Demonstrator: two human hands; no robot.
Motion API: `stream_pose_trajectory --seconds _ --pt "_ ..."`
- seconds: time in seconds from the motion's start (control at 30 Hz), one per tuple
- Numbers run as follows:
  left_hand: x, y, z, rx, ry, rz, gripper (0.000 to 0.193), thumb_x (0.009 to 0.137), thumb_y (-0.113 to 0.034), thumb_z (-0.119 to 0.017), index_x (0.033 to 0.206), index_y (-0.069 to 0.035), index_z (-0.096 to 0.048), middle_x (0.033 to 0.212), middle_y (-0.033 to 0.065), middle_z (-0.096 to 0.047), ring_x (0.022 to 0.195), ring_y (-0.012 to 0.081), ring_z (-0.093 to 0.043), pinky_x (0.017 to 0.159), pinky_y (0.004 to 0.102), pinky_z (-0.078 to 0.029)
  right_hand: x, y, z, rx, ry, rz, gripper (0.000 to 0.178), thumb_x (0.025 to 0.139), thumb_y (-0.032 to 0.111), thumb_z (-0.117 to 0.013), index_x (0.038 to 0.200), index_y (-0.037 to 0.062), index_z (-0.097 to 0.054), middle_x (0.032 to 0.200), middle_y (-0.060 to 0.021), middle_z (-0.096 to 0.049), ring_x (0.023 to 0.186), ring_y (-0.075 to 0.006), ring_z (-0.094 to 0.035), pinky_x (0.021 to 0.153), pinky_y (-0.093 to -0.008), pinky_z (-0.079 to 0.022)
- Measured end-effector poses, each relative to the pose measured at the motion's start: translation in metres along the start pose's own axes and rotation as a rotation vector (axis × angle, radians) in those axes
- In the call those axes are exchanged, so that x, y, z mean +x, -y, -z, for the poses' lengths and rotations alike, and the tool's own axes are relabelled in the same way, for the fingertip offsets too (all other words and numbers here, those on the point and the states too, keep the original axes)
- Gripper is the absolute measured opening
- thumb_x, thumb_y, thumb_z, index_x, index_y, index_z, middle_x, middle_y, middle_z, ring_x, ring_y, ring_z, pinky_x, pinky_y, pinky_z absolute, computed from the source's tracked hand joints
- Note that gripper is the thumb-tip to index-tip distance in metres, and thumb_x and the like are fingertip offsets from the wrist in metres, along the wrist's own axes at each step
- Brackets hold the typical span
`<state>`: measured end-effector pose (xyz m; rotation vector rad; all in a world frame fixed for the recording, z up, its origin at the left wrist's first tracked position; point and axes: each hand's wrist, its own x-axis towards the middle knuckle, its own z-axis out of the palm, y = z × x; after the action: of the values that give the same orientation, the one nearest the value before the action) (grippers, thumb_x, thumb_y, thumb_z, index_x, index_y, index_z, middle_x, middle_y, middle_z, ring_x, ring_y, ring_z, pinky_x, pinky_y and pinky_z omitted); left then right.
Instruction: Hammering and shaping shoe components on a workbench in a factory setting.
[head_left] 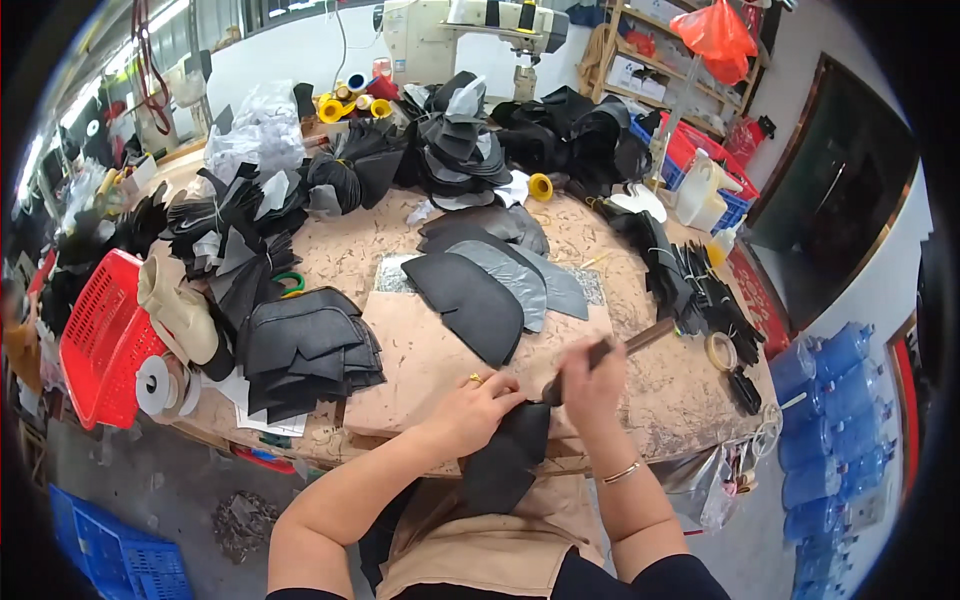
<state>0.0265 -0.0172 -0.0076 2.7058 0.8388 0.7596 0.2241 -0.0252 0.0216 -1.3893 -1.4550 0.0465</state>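
My right hand is closed round a hammer. The brown handle sticks out to the upper right, and the dark head rests at or just above the edge of a black leather piece. That piece hangs over the near table edge toward my apron. My left hand, with a ring on one finger, has curled fingers pinching the piece's upper left edge. Just beyond my hands, a curved black panel lies on a pale work board, overlapping grey-backed panels.
A stack of black cut pieces lies left of the board, near a beige boot and a red basket. Bundled black pieces line the back beneath a sewing machine. A tape roll lies right; blue water bottles stand beyond.
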Motion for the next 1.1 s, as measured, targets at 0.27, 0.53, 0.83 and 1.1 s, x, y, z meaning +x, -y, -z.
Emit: stream_pose_trajectory --seconds 0.27,0.53,0.83,1.1 --pt "0.003 0.007 0.004 0.039 0.074 -0.176 0.035 0.075 -0.003 -0.057 0.109 -0.006 -0.064 0.107 0.0063 -0.059 0.102 0.0261 -0.057 0.087 0.0345 -0.049 0.004 -0.007 0.007 -0.051 0.097 0.249 0.016 0.094 0.011 -0.051 0.082 0.0014 -0.054 0.068 -0.0052 -0.061 0.064 -0.0164 -0.059 0.061 -0.0303 -0.047" --pt "-0.001 0.004 0.003 0.010 0.071 -0.124 0.033 0.077 -0.005 -0.055 0.109 -0.006 -0.064 0.108 0.0073 -0.059 0.104 0.0266 -0.056 0.091 0.0359 -0.048 0.005 0.013 -0.002 0.049 0.165 0.190 0.018 0.090 0.009 -0.054 0.073 0.0052 -0.060 0.066 -0.0083 -0.061 0.066 -0.0273 -0.057 0.077 -0.0415 -0.043" --pt "-0.004 0.005 -0.005 -0.061 0.024 0.047 0.025 0.079 -0.006 -0.055 0.102 -0.007 -0.064 0.105 0.0076 -0.059 0.099 0.0280 -0.057 0.088 0.0367 -0.048 -0.005 0.001 -0.011 0.008 0.052 0.271 0.009 0.088 0.011 -0.060 0.081 0.0052 -0.060 0.070 -0.0104 -0.060 0.066 -0.0326 -0.053 0.074 -0.0402 -0.042" --pt "-0.005 0.003 -0.001 0.099 -0.014 -0.079 0.022 0.078 -0.006 -0.060 0.099 -0.007 -0.065 0.100 0.0078 -0.060 0.092 0.0288 -0.060 0.084 0.0372 -0.048 -0.004 0.020 -0.021 0.228 -0.026 -0.055 0.008 0.086 0.010 -0.060 0.082 0.0039 -0.060 0.070 -0.0094 -0.060 0.064 -0.0305 -0.053 0.071 -0.0408 -0.042"
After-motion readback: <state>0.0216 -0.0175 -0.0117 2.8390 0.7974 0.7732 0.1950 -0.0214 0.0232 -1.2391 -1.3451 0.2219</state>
